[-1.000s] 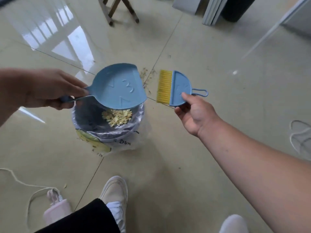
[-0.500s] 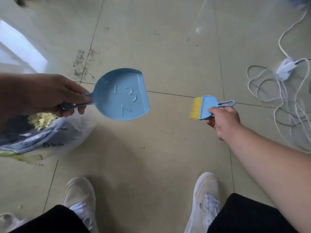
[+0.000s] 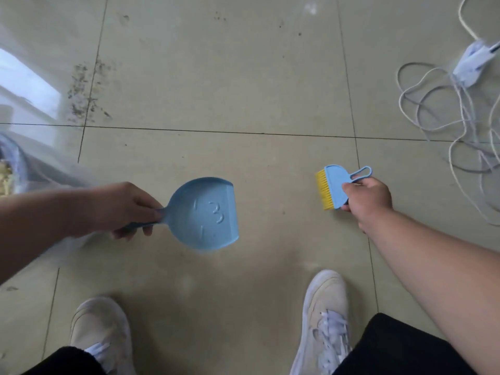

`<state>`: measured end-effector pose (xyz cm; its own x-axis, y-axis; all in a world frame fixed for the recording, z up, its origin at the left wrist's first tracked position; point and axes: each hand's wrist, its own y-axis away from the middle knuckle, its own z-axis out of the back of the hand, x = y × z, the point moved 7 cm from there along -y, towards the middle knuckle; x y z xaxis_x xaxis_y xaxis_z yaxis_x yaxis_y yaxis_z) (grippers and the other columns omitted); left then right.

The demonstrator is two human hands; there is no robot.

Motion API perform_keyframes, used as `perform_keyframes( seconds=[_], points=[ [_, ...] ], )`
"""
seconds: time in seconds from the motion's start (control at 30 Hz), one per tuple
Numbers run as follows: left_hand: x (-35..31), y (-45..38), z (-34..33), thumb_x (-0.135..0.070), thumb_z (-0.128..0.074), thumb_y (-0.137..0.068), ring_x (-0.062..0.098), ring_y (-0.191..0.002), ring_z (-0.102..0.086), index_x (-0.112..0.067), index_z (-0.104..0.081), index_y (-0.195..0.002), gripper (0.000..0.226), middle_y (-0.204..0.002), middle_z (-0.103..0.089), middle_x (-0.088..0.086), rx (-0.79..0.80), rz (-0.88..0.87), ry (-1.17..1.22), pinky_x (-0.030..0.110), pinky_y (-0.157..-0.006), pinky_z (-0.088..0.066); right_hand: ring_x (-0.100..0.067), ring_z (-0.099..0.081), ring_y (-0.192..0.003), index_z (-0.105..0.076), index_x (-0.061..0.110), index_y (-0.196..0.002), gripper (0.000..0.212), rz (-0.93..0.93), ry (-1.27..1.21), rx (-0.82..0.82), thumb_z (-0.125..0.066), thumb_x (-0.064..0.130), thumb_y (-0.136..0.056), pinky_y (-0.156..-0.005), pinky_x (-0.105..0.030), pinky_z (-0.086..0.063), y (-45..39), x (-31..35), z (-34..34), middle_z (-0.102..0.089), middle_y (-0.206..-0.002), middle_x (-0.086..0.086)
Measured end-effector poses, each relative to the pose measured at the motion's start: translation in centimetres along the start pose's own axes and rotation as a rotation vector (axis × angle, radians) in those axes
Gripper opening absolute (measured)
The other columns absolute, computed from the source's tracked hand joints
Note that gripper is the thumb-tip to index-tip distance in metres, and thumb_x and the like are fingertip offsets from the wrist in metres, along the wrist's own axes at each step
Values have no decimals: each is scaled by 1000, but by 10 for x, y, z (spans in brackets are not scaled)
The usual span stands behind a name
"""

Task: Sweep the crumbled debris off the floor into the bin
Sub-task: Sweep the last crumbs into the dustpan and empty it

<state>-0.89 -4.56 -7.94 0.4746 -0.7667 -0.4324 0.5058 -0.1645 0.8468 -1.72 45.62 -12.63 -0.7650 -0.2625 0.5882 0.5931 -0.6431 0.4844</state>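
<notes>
My left hand (image 3: 119, 209) grips the handle of a blue dustpan (image 3: 208, 215), held low over the floor with its raised "1 3" marks showing and nothing in its tray. My right hand (image 3: 365, 201) holds a small blue brush (image 3: 334, 189) with yellow bristles pointing left. The bin (image 3: 16, 169), lined with a clear plastic bag, sits at the far left edge, partly behind my left forearm; yellow crumbled debris (image 3: 5, 178) lies inside it. A patch of fine dark specks (image 3: 84, 96) marks the floor at upper left.
Beige floor tiles (image 3: 216, 77) with dark grout lines fill the view. A tangle of white cable (image 3: 446, 109) and a white plug block (image 3: 470, 63) lie at the right. My two white shoes (image 3: 102, 334) (image 3: 324, 320) stand at the bottom.
The view has swung right and down, so the bin has slid to the left edge. The dustpan has left the bin and dropped low over the floor; the brush hand has moved right.
</notes>
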Motion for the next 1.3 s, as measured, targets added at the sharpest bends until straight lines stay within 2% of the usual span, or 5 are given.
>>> perform_keyframes(
  seconds=[0.2,0.4,0.87,1.1,1.3],
  points=[
    [34,-26,-7,-21,-67,-102,19,-43,-50,-7,-78,-80,29,-65,-74,7,-106,77,174,22,-43,-38,-33,-73,-77,-67,16,-91,40,2,111,-93,-49,50,-81,-77,-49,-63,-18,6,-26,-73,-88,-6],
    [67,-52,-7,-20,-66,-102,20,-44,-51,-3,-78,-92,23,-78,-76,17,-221,153,281,22,-44,-40,-30,-52,-76,-60,12,-92,12,259,372,-38,-53,21,-95,-69,-28,-36,-12,58,-68,-60,-85,-9],
    [126,-46,-17,-20,-58,-106,18,-47,-52,-2,-72,-92,26,-72,-73,9,-207,115,309,22,-42,-34,-35,-59,-82,-63,21,-113,24,607,494,365,-46,17,-97,-66,-30,-37,87,96,-227,-66,-90,-10],
    [144,-45,1,-17,-52,-106,21,-46,-54,2,-65,-96,25,-82,-74,21,-338,101,351,23,-44,-34,-34,-64,-113,-63,10,-126,31,573,324,39,-47,13,-100,-91,-31,-43,50,160,-195,-70,-122,-18],
    [155,-46,11,-21,-53,-107,19,-42,-52,-6,-63,-84,29,-74,-71,16,-350,72,337,22,-40,-32,-29,-60,-98,-61,15,-125,29,514,463,50,-45,12,-100,-81,-23,-36,14,155,-179,-56,-104,-4]
  ],
)
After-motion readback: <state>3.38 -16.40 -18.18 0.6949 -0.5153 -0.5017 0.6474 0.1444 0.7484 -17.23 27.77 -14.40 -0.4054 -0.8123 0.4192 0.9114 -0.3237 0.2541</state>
